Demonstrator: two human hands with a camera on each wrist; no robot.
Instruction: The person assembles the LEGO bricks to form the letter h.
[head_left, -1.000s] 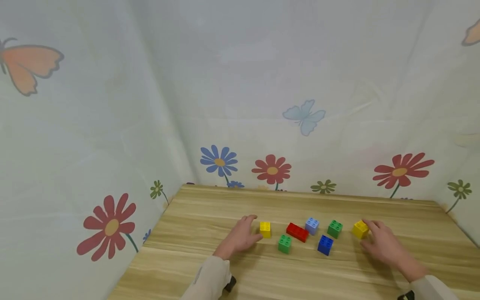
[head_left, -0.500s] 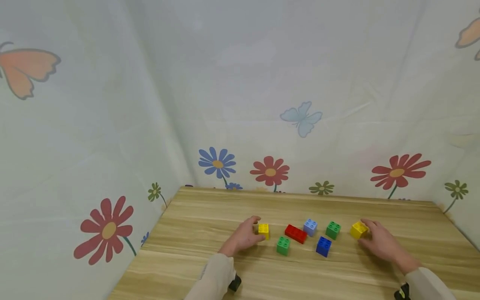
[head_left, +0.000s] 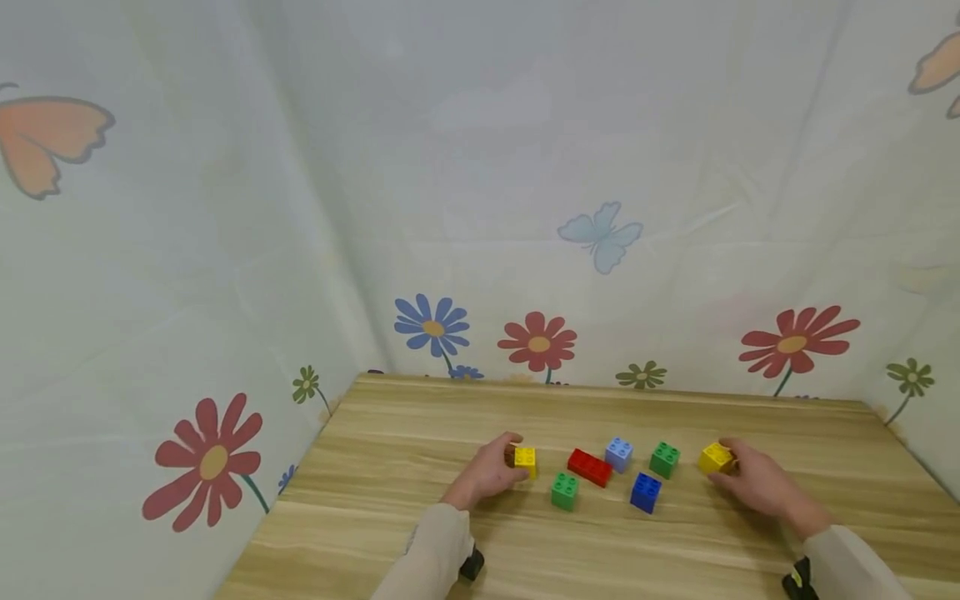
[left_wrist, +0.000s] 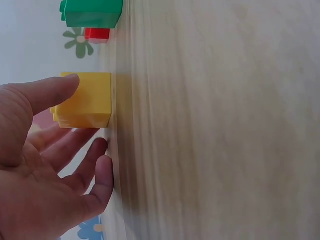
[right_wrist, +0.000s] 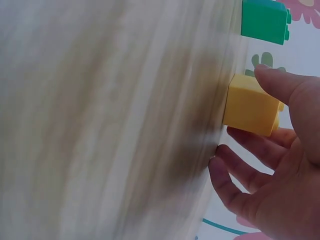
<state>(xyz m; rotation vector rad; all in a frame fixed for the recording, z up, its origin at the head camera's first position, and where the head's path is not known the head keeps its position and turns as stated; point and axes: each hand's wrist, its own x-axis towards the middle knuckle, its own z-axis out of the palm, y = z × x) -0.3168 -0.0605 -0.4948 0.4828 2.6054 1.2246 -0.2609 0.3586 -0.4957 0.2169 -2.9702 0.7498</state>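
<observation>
While left fingers (left_wrist: 52,93) curl round yellow block (left_wrist: 92,102), right fingers (right_wrist: 280,83) cup second yellow block (right_wrist: 248,109).

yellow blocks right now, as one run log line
left grip: around left yellow block | right grip: around right yellow block | red block: untouched, between them | dark blue block: untouched

Left of red brick (head_left: 590,467), yellow brick (head_left: 527,462); well right, second yellow brick (head_left: 715,458). Table (head_left: 585,550) wood-grained; backdrop (head_left: 480,158) white, flowered.
</observation>
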